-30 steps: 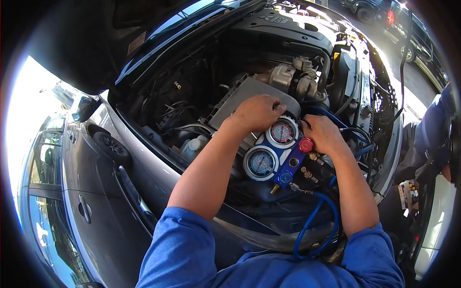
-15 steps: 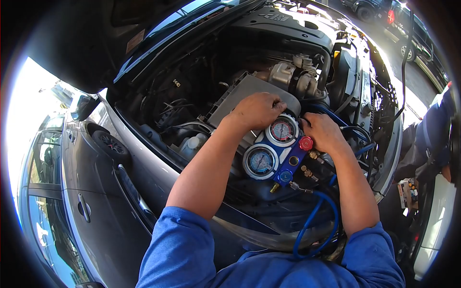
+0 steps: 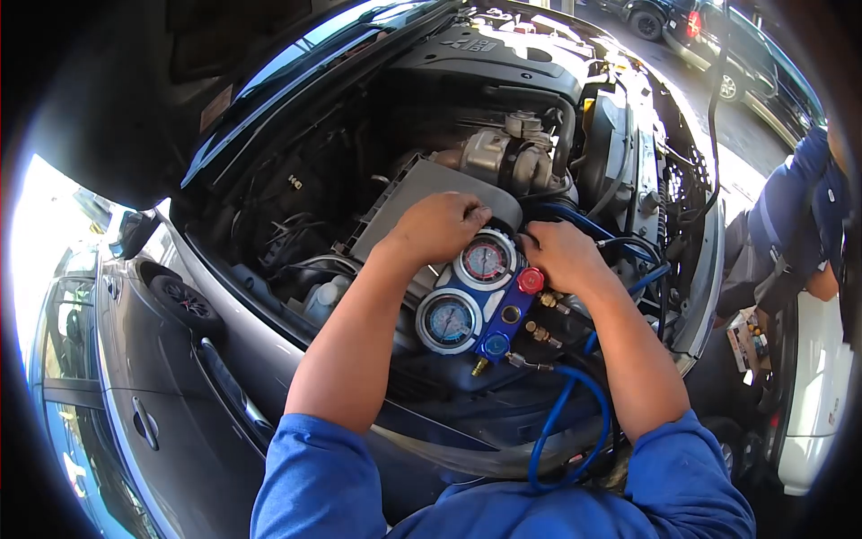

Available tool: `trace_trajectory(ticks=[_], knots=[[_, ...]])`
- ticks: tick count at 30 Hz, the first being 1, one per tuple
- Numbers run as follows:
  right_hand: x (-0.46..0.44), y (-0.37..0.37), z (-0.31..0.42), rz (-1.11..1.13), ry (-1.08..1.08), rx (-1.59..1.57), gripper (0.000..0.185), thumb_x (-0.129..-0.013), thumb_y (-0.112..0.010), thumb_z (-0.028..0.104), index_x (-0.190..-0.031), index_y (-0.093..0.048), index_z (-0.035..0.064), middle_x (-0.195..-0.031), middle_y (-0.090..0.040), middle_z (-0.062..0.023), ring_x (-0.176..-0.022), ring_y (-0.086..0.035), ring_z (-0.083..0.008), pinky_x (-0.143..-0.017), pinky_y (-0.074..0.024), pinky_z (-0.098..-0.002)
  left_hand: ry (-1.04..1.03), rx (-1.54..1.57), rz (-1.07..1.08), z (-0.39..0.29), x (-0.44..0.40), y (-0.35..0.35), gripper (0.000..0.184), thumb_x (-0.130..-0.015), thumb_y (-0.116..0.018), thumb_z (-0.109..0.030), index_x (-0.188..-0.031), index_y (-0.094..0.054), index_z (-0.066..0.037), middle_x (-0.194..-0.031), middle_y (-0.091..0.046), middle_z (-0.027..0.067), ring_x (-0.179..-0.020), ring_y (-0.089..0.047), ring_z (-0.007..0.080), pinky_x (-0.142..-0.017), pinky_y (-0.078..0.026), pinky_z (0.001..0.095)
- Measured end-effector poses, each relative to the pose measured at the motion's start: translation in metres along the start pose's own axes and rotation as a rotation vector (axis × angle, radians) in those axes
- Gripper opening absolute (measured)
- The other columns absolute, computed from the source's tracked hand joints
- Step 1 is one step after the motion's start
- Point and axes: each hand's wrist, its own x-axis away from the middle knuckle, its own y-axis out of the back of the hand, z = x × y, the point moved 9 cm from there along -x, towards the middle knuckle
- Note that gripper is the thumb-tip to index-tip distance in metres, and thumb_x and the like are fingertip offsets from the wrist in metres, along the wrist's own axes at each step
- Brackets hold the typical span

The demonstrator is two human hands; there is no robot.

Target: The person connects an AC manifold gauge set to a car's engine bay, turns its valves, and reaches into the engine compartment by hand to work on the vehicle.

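Observation:
A manifold gauge set (image 3: 499, 305) with a blue body, two round dials, a red knob and a blue knob rests slanted over the engine bay. My left hand (image 3: 438, 230) is closed just above the upper dial, thumb and fingers pinched together; what lies between them is too small to make out. Beside the red knob (image 3: 531, 280), my right hand (image 3: 564, 255) has its fingers curled at the upper right of the gauges, their tips partly hidden. A blue hose (image 3: 603, 395) loops down from a lower fitting. Brass fittings (image 3: 541, 332) stick out at the right side.
Under my left hand lies a grey air filter box (image 3: 404, 202). The turbo (image 3: 489, 154) and engine cover (image 3: 494, 58) sit farther back. The raised hood (image 3: 99, 117) is at upper left. A co-worker in dark blue (image 3: 790, 216) stands at right, near a small box (image 3: 747, 343).
The whole view has shifted, so the car and gauges appear farther left. Both hands keep nearly the same place at the gauge set. More of the co-worker shows at right.

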Motion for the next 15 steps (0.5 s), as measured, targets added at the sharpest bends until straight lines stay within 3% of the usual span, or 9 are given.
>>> trace_trajectory(ticks=[15], knots=[[0.0002,0.0,-0.0006,0.011,-0.017,0.004,0.039,-0.103,-0.052,0.037,-0.101,-0.072,0.0034,-0.099,-0.073,-0.0212,-0.101,-0.069,-0.041,-0.087,-0.0548,-0.0523,-0.017,-0.006,-0.006,-0.0007,-0.001,-0.0011,0.041,-0.103,-0.054,-0.035,-0.115,-0.072,0.0,-0.115,-0.072,0.0224,-0.112,-0.065,0.0419,-0.097,-0.049,0.0475]])
